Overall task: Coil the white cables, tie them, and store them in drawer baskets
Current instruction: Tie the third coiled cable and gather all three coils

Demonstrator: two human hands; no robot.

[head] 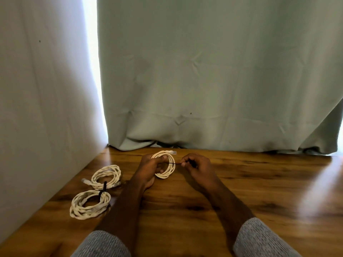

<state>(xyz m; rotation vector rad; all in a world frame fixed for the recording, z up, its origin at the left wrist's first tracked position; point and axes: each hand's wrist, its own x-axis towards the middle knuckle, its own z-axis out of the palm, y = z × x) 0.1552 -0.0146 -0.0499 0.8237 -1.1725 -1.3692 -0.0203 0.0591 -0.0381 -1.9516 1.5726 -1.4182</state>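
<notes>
Two hands are at work over the worktop (241, 191), both mine. My left hand (150, 168) grips a small coil of white cable (167, 166), fingers curled through and around its near-left side, holding it raised a little toward the far edge of the wood. One plug end of that cable (171, 152) sticks out at the top of the coil. My right hand (196, 166) is just beside it, fingers curled in, pinching the end of a thin black tie (175, 163) that runs taut from the coil's right side to my fingertips. Grey knitted sleeves (259, 238) cover both forearms near the bottom edge. Off to my left, two more coils lie flat on the wood, close to the pale wall (37, 108): the farther coil (106, 176) and the nearer coil (90, 204) sit almost touching, and a black tie (104, 188) shows where they meet, though I cannot tell which of them it wraps. A plug (85, 181) pokes out at the left of the farther one. Behind the worktop hangs a pale green curtain (213, 80), its hem bunched on the far edge, with a bright strip of daylight (91, 52) between it and the wall.
</notes>
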